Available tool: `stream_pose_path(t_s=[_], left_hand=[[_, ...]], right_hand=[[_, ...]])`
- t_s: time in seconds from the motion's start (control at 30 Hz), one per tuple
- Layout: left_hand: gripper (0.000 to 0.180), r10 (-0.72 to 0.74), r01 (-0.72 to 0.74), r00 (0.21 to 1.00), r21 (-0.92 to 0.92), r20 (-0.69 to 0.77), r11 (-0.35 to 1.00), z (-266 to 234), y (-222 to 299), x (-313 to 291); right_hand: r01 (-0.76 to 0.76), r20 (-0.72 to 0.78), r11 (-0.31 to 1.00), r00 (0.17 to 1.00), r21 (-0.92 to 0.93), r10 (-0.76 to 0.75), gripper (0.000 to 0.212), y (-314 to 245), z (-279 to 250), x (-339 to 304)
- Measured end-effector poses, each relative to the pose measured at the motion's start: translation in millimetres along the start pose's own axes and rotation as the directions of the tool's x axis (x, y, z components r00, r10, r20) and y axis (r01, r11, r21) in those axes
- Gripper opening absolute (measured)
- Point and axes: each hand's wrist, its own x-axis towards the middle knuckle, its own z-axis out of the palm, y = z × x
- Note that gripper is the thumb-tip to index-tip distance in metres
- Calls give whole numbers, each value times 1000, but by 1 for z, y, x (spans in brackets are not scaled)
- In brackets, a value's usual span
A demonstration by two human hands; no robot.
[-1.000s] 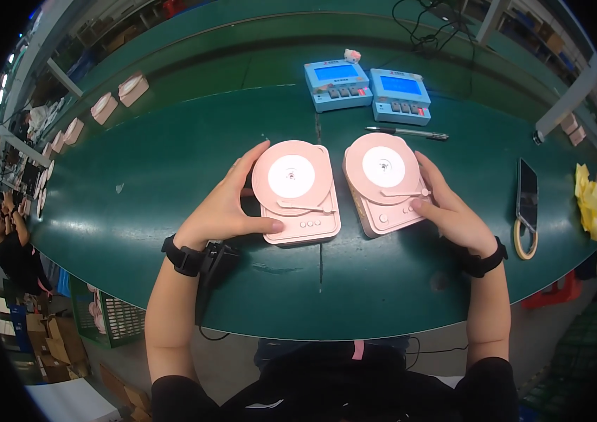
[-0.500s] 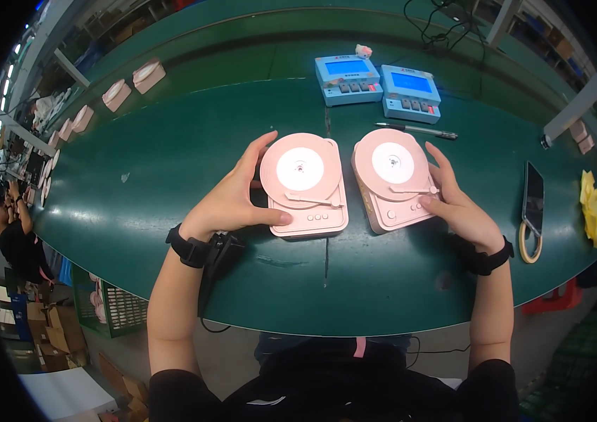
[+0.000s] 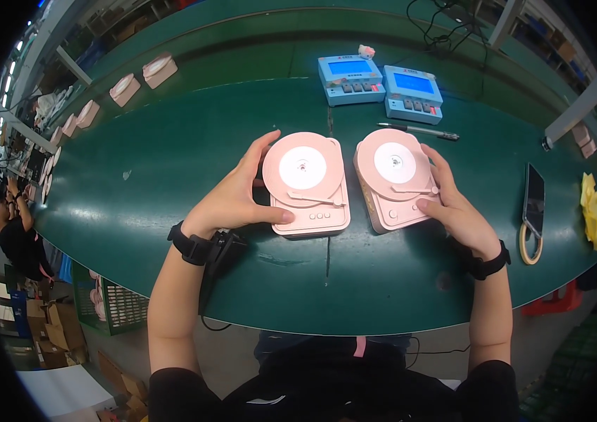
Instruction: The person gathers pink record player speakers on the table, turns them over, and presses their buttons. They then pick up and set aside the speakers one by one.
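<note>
Two pink mini record players stand side by side on the green table, each with a white-centred disc and a tonearm. My left hand [image 3: 232, 204] is closed round the left record player [image 3: 319, 222], its thumb on the front left corner and its fingers along the left side. Around the right record player [image 3: 385, 190], which is turned slightly askew, my right hand [image 3: 457, 218] is closed too. That thumb presses by the small front knobs, and the fingers lie along the right side. A narrow gap parts the two players.
Two blue boxes with lit screens, a left one [image 3: 352, 79] and a right one [image 3: 413, 95], stand behind, near a pen [image 3: 418, 131]. A phone [image 3: 534, 200] with a ring strap lies right. Several pink units [image 3: 160, 72] line the far-left belt. A green crate [image 3: 124, 309] stands below left.
My right index finger has come in against the side of the right record player, and that thumb has shifted a little. The pink units at the far left have moved rightward along the belt.
</note>
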Motion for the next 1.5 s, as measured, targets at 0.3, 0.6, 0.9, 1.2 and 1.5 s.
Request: stream_pose_path(t_s=[0.3,0.6,0.9,1.2,1.5], left_hand=[[122,-8,8,1000,-23,0,1000,1,1,0],[122,-3,3,1000,-2,1,1000,0,2,0],[121,-7,7,1000,-29,3,1000,0,0,0],[117,18,-17,1000,-30,9,999,0,-3,1],[114,59,-59,998,-3,21,998,-1,-6,0]], right_hand=[[46,-46,995,998,-83,-50,82,-2,6,0],[210,-172,942,950,-261,-260,74,-9,12,-2],[546,207,595,814,-589,-542,22,-23,14,-8],[520,185,552,815,-651,-549,28,-25,22,-8],[492,115,584,819,-646,-562,29,-26,28,-8]])
